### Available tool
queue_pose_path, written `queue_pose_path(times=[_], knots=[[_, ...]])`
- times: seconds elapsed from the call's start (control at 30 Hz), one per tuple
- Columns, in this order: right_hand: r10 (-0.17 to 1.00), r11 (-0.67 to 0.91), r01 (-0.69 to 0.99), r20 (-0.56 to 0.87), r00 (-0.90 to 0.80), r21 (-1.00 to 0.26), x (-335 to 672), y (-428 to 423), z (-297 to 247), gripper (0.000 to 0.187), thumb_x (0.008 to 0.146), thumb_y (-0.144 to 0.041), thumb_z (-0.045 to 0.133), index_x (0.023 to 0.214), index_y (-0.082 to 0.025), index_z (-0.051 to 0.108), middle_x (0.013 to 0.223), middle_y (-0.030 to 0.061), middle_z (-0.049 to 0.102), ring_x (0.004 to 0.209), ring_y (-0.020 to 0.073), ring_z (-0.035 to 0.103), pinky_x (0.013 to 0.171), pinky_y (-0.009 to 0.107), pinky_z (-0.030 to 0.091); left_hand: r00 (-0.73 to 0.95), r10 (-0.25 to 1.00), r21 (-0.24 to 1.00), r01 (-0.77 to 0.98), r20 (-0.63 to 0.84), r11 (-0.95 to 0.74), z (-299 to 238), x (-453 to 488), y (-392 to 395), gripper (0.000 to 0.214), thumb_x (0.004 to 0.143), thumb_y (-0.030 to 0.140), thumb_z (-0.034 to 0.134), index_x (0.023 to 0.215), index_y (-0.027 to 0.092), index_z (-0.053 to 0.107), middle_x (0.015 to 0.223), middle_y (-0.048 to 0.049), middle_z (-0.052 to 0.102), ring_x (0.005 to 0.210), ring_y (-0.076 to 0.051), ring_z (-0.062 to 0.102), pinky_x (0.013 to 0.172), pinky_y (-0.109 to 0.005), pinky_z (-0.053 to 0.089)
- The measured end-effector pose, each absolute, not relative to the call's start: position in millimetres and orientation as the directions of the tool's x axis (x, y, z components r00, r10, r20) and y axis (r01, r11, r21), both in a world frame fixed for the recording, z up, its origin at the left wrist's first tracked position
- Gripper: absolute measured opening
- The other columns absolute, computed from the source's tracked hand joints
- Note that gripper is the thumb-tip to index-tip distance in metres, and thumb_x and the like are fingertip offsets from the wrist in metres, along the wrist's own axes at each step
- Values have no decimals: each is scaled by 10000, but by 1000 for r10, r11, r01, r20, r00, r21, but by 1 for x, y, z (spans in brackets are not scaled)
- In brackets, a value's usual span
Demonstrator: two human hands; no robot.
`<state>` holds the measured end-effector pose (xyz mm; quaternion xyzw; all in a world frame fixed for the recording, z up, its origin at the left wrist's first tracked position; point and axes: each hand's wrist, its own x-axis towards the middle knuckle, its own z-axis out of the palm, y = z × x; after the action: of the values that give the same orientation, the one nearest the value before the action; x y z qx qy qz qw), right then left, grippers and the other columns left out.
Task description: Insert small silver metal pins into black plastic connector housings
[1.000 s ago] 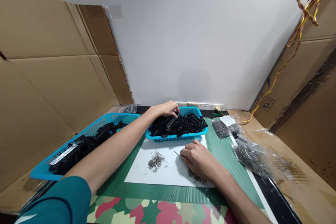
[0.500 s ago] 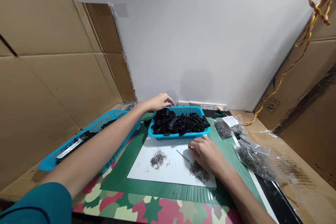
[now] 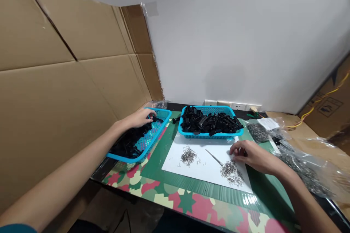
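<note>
My left hand (image 3: 139,118) reaches over the left blue basket (image 3: 142,153), fingers curled on a black plastic part (image 3: 156,119) at its far end. My right hand (image 3: 250,154) rests on the white sheet (image 3: 203,165), fingers pinched on a thin metal tool (image 3: 214,157) that points left. A pile of small metal springs (image 3: 232,172) lies just below that hand. A second spring pile (image 3: 187,155) sits further left on the sheet. The middle blue basket (image 3: 210,135) beyond the sheet is heaped with black parts.
Cardboard walls stand at the left (image 3: 68,80) and right. Clear bags of metal parts (image 3: 300,167) lie at the right on the green mat (image 3: 161,149). A loose black part (image 3: 175,118) lies between the baskets. Wall sockets (image 3: 232,106) line the back edge.
My left hand went from the middle basket across to the left basket with a black part. The view swung left. My right hand stayed on the sheet with the tool.
</note>
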<state>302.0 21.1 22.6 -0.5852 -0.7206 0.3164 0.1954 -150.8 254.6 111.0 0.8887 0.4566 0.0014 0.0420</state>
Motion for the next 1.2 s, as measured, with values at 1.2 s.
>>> queue_pose_path(times=[1.2], knots=[[959, 100, 729, -129, -252, -677, 319, 23, 30, 115, 914, -164, 587, 811, -188, 633, 751, 12, 637, 690, 163, 532, 632, 305, 373, 648, 757, 951, 276, -80, -137, 101, -32, 104, 443, 991, 670, 576, 996, 261, 407, 814, -17, 756, 463, -146, 645, 405, -215, 358]])
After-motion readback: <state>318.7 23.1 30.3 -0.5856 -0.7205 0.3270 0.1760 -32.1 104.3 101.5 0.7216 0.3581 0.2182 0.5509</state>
